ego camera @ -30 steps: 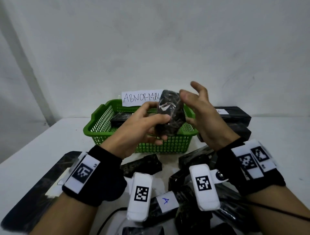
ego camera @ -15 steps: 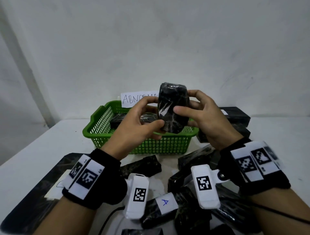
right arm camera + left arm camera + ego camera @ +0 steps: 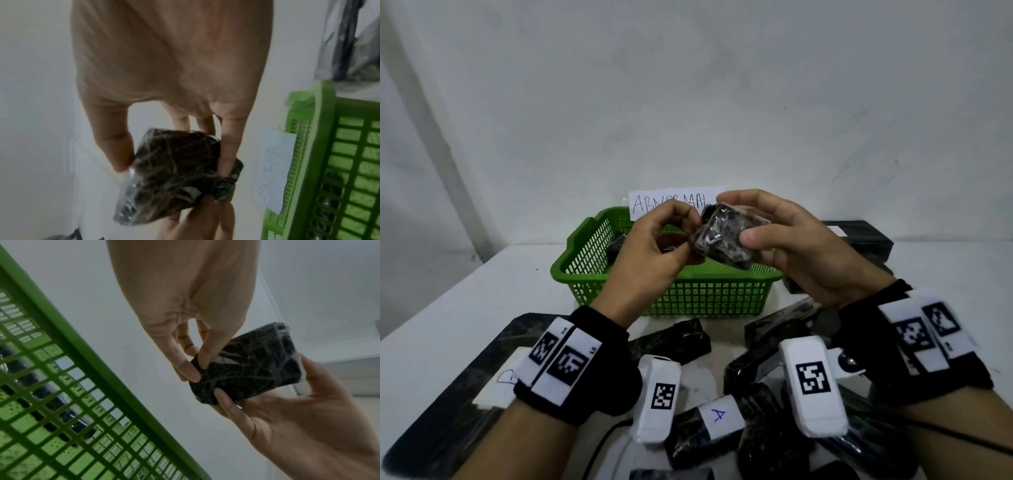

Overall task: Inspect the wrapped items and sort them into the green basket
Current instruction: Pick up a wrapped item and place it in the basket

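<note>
A small black item wrapped in clear film (image 3: 724,236) (image 3: 246,365) (image 3: 176,175) is held in the air above the green basket (image 3: 702,298), tilted on its side. My right hand (image 3: 774,236) grips it with thumb in front and fingers over the top. My left hand (image 3: 671,236) pinches its left end between thumb and fingertips (image 3: 191,371). The basket carries a paper label reading ABNORMAL (image 3: 667,202) on its far rim and holds at least one dark wrapped item (image 3: 41,386).
Several black wrapped items lie on the white table in front of the basket (image 3: 674,339), one with a white tag marked A (image 3: 719,416). Black boxes (image 3: 859,236) stand at the right by the wall. A dark flat bag (image 3: 448,411) lies at the near left.
The wrapped item has been turned from upright to lying tilted sideways. Both hands shifted their hold, the right hand now covering its right end, the left pinching the left end.
</note>
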Motion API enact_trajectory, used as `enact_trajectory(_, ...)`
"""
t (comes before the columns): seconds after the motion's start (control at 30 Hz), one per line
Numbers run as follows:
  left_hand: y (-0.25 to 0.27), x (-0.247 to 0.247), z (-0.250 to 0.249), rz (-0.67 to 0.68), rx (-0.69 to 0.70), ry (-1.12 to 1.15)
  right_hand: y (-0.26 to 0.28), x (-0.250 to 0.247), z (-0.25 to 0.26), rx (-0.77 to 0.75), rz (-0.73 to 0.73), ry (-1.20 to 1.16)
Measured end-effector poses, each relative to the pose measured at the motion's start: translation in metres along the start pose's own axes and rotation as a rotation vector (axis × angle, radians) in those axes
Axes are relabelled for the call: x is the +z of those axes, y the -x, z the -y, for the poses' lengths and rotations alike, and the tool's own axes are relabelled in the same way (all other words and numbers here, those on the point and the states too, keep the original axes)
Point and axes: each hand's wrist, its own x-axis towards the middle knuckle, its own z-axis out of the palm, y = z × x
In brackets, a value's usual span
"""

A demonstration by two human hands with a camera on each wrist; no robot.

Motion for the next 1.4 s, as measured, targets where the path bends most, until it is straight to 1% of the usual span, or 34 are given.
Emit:
enact_trajectory(0.13,-0.001,0.001,0.002,0.031,-0.045,0.009,-0.005,0.005,-0.003,-0.135,-0.222,0.136)
enact_trajectory(0.2,-0.002,0.000,0.001,0.011,-0.078,0.026,-0.006,0.004,-0.004,-0.188,-0.330,0.185)
enact_trajectory(0.23,-0.002,0.001,0.000,-0.008,-0.098,0.019,-0.006,0.003,-0.005,-0.197,-0.356,0.197)
enact_trajectory(0.33,-0.001,0.004,-0.006,-0.027,-0.162,0.033,-0.005,-0.003,-0.008,-0.157,-0.304,0.277)
enact_trajectory(0.4,0.001,0.006,-0.010,0.016,-0.223,0.112,-0.002,-0.003,-0.009,-0.156,-0.267,0.376)
enact_trajectory(0.47,0.000,0.007,-0.012,0.043,-0.256,0.196,0.001,-0.001,-0.009,-0.171,-0.225,0.439)
enact_trajectory(0.53,0.000,0.007,-0.012,0.024,-0.253,0.215,0.002,0.002,-0.010,-0.169,-0.196,0.418)
enact_trajectory(0.57,0.000,0.007,-0.011,0.013,-0.244,0.208,0.001,0.003,-0.009,-0.158,-0.214,0.388)
enact_trajectory(0.6,0.000,0.007,-0.010,0.011,-0.228,0.197,-0.001,0.004,-0.008,-0.131,-0.258,0.354)
enact_trajectory(0.67,0.001,0.008,-0.008,0.029,-0.195,0.180,-0.005,0.002,-0.006,-0.029,-0.356,0.281)
enact_trajectory(0.7,0.002,0.008,-0.008,0.046,-0.181,0.186,-0.005,-0.001,-0.006,0.031,-0.372,0.246)
enact_trajectory(0.77,0.002,0.008,-0.009,0.095,-0.152,0.175,-0.003,-0.003,-0.006,0.125,-0.340,0.200)
enact_trajectory(0.8,0.002,0.008,-0.008,0.117,-0.134,0.143,-0.001,-0.003,-0.005,0.135,-0.317,0.197)
enact_trajectory(0.83,0.003,0.008,-0.008,0.136,-0.118,0.103,0.001,-0.003,-0.004,0.119,-0.304,0.211)
enact_trajectory(0.9,0.003,0.009,-0.008,0.153,-0.109,0.042,0.002,-0.002,-0.005,0.042,-0.337,0.279)
enact_trajectory(0.97,0.003,0.009,-0.007,0.142,-0.123,0.040,0.001,-0.001,-0.006,-0.026,-0.401,0.370)
enact_trajectory(1.03,0.004,0.009,-0.006,0.131,-0.130,0.053,0.001,0.000,-0.008,-0.046,-0.426,0.425)
enact_trajectory(1.1,0.004,0.008,-0.006,0.119,-0.122,0.035,0.001,0.001,-0.009,-0.032,-0.417,0.410)
enact_trajectory(1.2,0.001,0.007,-0.008,0.097,-0.097,-0.006,0.003,0.001,-0.005,0.029,-0.393,0.337)
enact_trajectory(1.33,-0.005,0.004,-0.008,0.032,-0.047,-0.037,0.006,0.000,0.002,0.099,-0.408,0.294)
enact_trajectory(1.4,-0.009,0.001,-0.006,0.005,-0.051,-0.027,0.008,0.003,0.008,0.096,-0.407,0.365)
